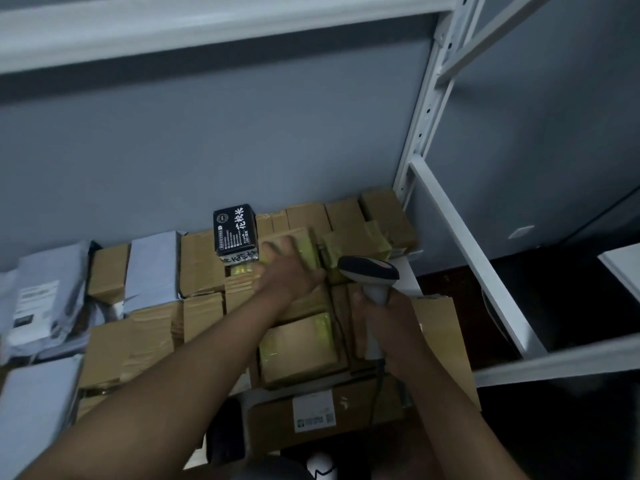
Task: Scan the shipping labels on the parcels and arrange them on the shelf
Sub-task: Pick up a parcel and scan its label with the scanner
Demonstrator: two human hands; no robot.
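Several brown cardboard parcels (204,261) lie packed side by side on the low shelf. My left hand (291,268) rests flat, fingers straight, on a brown parcel with yellow tape (306,245) in the middle of the pile. My right hand (384,317) grips the grey handle of a barcode scanner (369,271), whose dark head points left toward that parcel. A black packet with white writing (236,228) sits just left of my left hand. A brown box with a white shipping label (313,412) lies at the front edge.
Grey plastic mailer bags (41,299) lie at the left of the shelf. A white metal upright (424,112) and a slanted white rail (474,258) bound the shelf on the right. An upper shelf edge (173,26) runs overhead. Dark floor shows at right.
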